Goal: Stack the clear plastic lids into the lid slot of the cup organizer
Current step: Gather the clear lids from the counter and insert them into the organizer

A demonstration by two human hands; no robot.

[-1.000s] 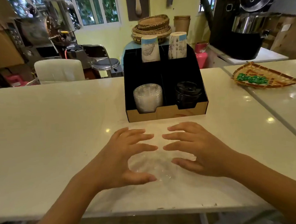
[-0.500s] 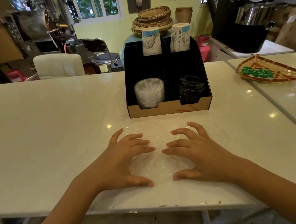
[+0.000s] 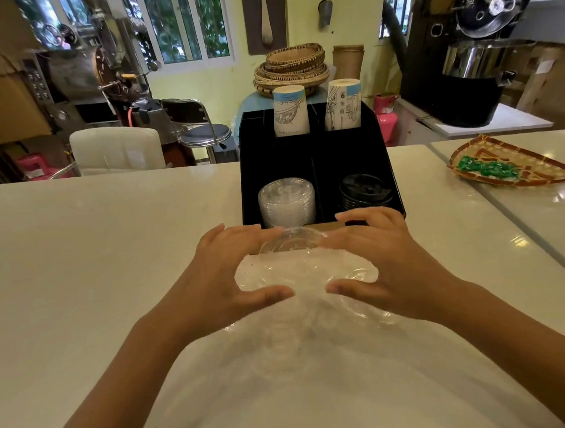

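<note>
Both hands, the left hand (image 3: 227, 278) and the right hand (image 3: 382, 267), are now raised and curved around a small bunch of clear lids (image 3: 297, 262), fingers and thumbs pressing its sides. A moment ago the hands were lower in the frame, gathering the lids on the white surface (image 3: 95, 258). The bunch is now at frame centre, just before the black organizer (image 3: 313, 152), whose left front slot already keeps a lid stack (image 3: 287, 202). I judge placing comes next.

2 bare forearms, hands (image 3: 225, 277) without sleeves or jewellery.
</note>
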